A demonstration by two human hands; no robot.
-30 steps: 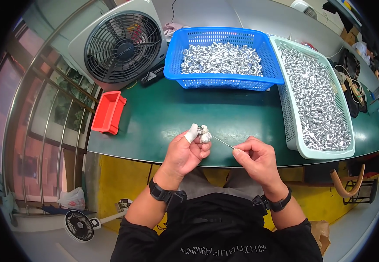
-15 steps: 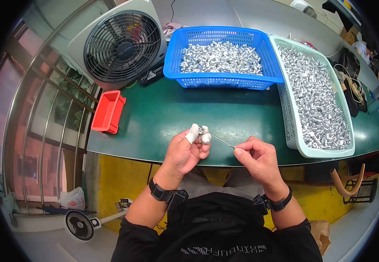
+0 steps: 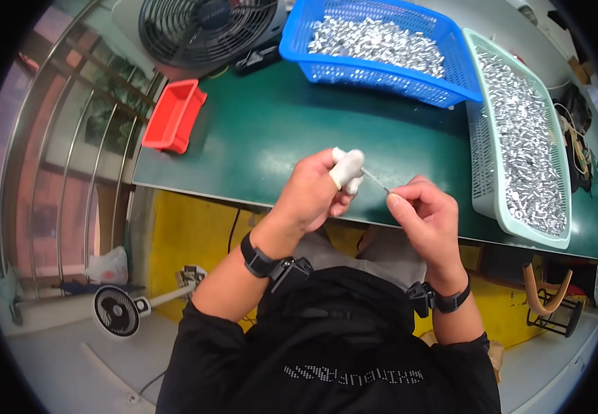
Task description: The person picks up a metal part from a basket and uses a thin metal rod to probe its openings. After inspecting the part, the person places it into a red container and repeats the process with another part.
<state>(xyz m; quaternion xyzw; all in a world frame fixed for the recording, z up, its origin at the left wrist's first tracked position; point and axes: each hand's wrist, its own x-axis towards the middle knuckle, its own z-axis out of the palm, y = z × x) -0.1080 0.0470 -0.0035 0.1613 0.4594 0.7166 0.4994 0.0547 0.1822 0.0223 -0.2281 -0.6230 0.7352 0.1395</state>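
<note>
My left hand [image 3: 316, 190] is closed over the table's front edge. White finger covers sit on its thumb and fingertips. What it pinches is hidden behind the thumb now; half a second ago a small shiny metal part showed there. A thin metal rod [image 3: 377, 181] slants from these fingertips to my right hand [image 3: 429, 214], which grips its near end between thumb and forefinger. Beyond the hands, a blue plastic basket [image 3: 395, 74] holds a heap of small silvery metal parts [image 3: 375, 41]. A pale green basket [image 3: 482, 148] at the right holds more.
A red plastic bin [image 3: 161, 124] lies toward the left end of the green table [image 3: 257, 138]. Behind it stands a large box fan [image 3: 209, 34]. Metal railings [image 3: 68, 159] run along the left. A small white fan [image 3: 116, 310] is low at the left.
The view has shifted, so the table and baskets sit higher in it. My left hand has turned, its covered thumb now hiding the small metal part. The rod remains in my right hand.
</note>
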